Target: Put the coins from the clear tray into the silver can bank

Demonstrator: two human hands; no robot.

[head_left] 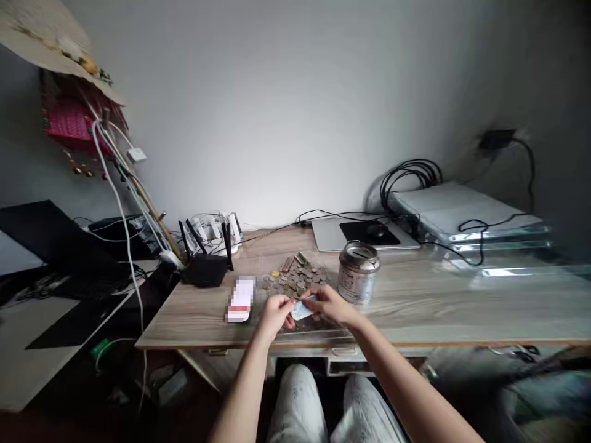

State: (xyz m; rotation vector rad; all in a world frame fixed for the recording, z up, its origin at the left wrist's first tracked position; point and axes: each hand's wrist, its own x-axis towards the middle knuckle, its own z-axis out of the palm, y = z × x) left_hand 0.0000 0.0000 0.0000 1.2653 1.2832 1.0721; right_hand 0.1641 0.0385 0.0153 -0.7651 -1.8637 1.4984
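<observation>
Between my two hands is a light blue banknote (303, 309), held over the near part of the coin pile. My left hand (276, 312) pinches its left end, and the fingers of my right hand (330, 304) are closed on its right end. Loose coins (300, 282) lie spread on a clear plastic sheet (264, 263) beyond my hands. A reddish folded note (288, 264) and a greenish one (301, 258) rest at the far side of the pile. Just right of my right hand stands a silver money tin (356, 280) with a slot in its lid.
A phone (241, 298) lies left of the coins, near a black router (206, 269). Behind the tin are a silver laptop (325, 235) and a mouse (377, 229) on a black pad. Stacked clear-edged panels (471, 209) and cables occupy the right. The wooden desk's front edge (194, 346) runs before my knees.
</observation>
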